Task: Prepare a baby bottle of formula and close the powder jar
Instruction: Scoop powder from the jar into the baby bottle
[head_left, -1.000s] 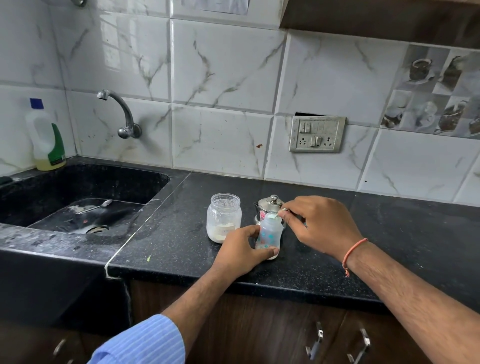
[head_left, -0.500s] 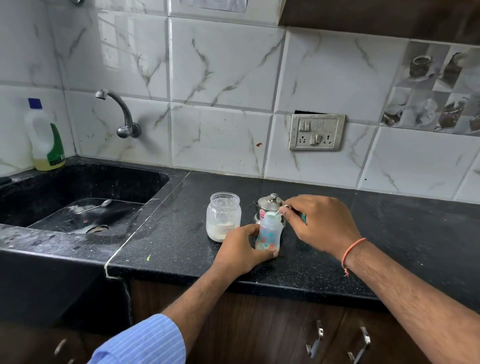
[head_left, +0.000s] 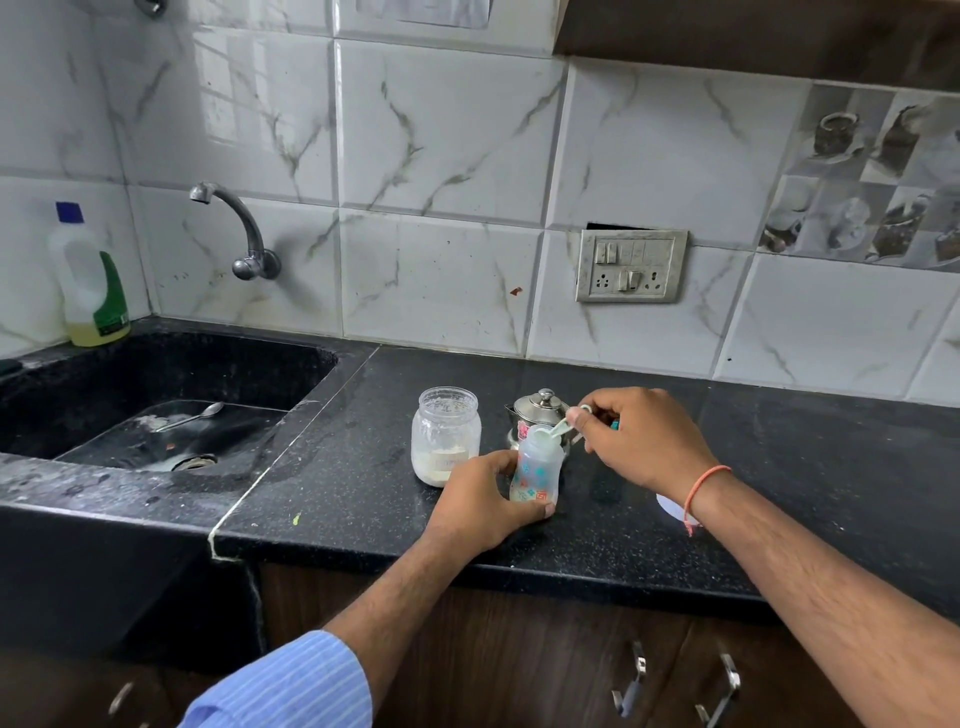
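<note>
Head: hands (head_left: 488, 499) on bottle (head_left: 537, 467), scoop (head_left: 558, 428)

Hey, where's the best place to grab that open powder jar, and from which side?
Grip the jar around its narrower neck just under the open rim, coming from above and the left. Its top is lidless and upright, and that side is free, while the left hand and the bottle crowd its right.
</note>
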